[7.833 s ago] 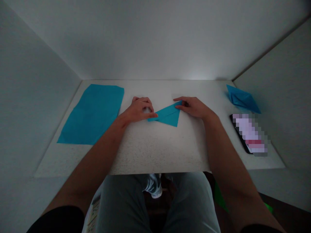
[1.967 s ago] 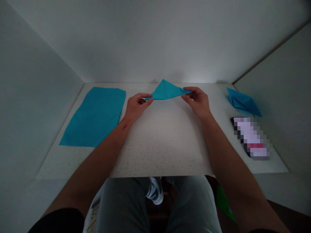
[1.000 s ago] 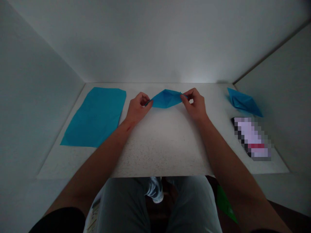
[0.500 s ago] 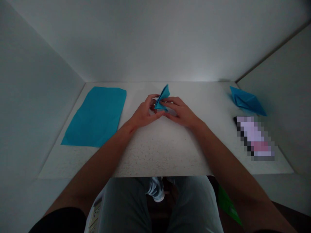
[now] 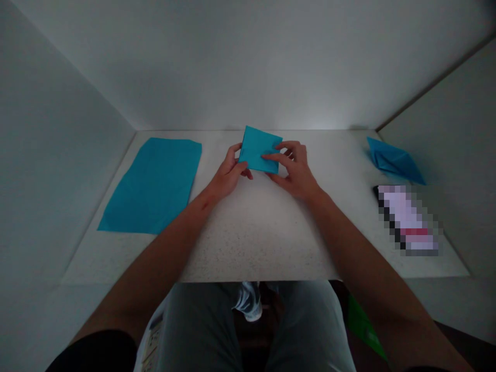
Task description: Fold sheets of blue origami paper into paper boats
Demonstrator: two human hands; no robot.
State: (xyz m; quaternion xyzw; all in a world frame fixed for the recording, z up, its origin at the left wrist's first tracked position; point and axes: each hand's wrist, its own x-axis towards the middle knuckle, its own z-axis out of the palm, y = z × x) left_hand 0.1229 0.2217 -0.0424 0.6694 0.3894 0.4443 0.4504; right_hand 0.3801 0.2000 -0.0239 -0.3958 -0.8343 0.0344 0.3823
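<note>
Between my two hands, over the far part of the table, is a small blue folded paper (image 5: 256,148), now flattened into a squarish shape with its face turned up toward me. My left hand (image 5: 229,173) pinches its left edge, thumb on top and fingers behind. At the right side my right hand (image 5: 293,168) holds it, with fingertips on the face and right edge and the thumb below the lower right corner. The back of the paper is hidden.
A larger blue sheet (image 5: 153,186) lies flat at the left of the white table (image 5: 263,237). Toward the right end rest a folded blue paper boat shape (image 5: 395,161) and a phone with a blurred screen (image 5: 406,217). Walls (image 5: 248,67) stand behind and at both sides.
The folded paper has gone from a narrow, partly opened standing shape to a flat square facing me. My hands have moved apart, to its left and right sides.
</note>
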